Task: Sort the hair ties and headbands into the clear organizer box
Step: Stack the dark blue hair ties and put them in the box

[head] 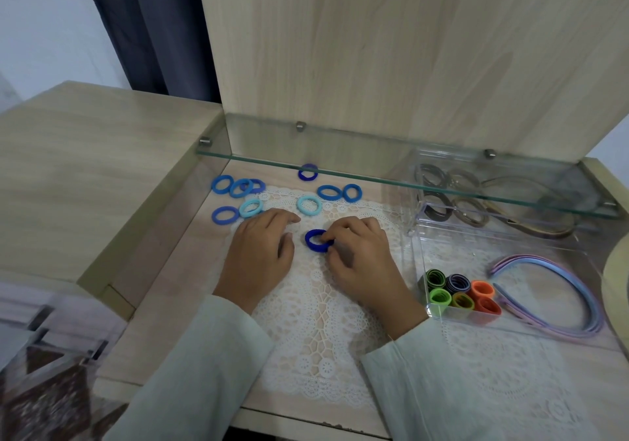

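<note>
Head view: pinching the dark blue hair tie [315, 240] at the fingertips of the right hand [360, 256], left hand [262, 253] resting loose just beside, holding nothing. Grip firmly, lift clear of the lace doily [316, 321], carry rightward into the clear organizer box [476, 256], beside the sorted ties

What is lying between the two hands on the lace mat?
In the head view, a dark blue hair tie lies there; the right hand pinches it, the left hand rests beside it.
</note>
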A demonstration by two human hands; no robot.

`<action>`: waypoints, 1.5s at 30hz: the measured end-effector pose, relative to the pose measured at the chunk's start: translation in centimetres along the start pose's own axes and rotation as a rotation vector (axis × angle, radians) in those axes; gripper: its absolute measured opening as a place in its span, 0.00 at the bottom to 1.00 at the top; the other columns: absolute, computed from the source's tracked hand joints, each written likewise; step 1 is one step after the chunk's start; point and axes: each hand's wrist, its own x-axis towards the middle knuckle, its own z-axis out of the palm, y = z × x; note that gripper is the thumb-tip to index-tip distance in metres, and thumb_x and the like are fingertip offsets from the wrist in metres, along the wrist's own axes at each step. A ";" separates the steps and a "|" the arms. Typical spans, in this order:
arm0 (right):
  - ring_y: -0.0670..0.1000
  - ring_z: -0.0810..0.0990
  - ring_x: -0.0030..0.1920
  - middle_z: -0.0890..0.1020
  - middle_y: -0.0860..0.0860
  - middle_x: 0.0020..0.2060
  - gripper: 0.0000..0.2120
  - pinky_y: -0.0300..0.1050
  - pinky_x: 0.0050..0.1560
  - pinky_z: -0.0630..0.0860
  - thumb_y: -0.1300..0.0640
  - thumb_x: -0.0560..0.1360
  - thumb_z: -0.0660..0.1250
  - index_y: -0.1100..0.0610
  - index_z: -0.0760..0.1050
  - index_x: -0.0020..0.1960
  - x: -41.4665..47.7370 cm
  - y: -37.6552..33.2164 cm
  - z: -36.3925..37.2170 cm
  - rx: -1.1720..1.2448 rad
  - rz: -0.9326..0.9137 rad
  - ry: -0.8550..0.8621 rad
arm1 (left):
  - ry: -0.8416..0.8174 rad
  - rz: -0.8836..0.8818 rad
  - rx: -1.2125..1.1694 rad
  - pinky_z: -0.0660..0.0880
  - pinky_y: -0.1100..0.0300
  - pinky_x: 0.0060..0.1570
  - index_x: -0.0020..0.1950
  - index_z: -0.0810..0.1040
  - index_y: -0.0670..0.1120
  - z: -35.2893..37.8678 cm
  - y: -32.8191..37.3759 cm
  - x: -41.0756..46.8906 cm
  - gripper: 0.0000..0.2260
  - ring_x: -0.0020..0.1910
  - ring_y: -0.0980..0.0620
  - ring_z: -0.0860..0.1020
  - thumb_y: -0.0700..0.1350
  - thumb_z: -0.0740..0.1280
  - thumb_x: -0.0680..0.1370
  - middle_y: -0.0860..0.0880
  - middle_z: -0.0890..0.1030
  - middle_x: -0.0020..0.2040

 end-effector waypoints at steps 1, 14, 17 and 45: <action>0.46 0.67 0.50 0.77 0.43 0.51 0.12 0.43 0.49 0.66 0.57 0.71 0.63 0.51 0.79 0.52 0.0 -0.1 0.0 0.011 0.004 0.007 | 0.001 0.005 -0.002 0.78 0.49 0.55 0.60 0.78 0.44 0.0 0.0 0.0 0.13 0.56 0.51 0.79 0.36 0.64 0.76 0.49 0.81 0.56; 0.59 0.64 0.69 0.72 0.56 0.66 0.18 0.56 0.68 0.63 0.57 0.75 0.62 0.56 0.74 0.64 0.8 0.8 0.0 -0.212 0.291 0.120 | -0.046 -0.107 0.215 0.62 0.50 0.65 0.65 0.75 0.50 0.4 -0.1 4.1 0.16 0.63 0.51 0.74 0.41 0.61 0.78 0.52 0.77 0.63; 0.60 0.55 0.75 0.64 0.58 0.73 0.22 0.57 0.73 0.53 0.55 0.78 0.60 0.56 0.66 0.71 1.0 1.0 0.1 -0.239 0.361 0.017 | -0.138 -0.214 0.285 0.57 0.48 0.70 0.68 0.73 0.53 1.1 -0.1 6.7 0.16 0.67 0.53 0.70 0.47 0.58 0.81 0.53 0.74 0.67; 0.59 0.46 0.77 0.52 0.56 0.78 0.27 0.55 0.75 0.43 0.47 0.81 0.50 0.53 0.53 0.78 1.3 1.0 0.1 -0.330 0.439 -0.157 | -0.013 -0.219 0.289 0.71 0.48 0.53 0.53 0.78 0.49 2.1 -1.1 9.9 0.08 0.49 0.43 0.78 0.50 0.62 0.80 0.47 0.79 0.52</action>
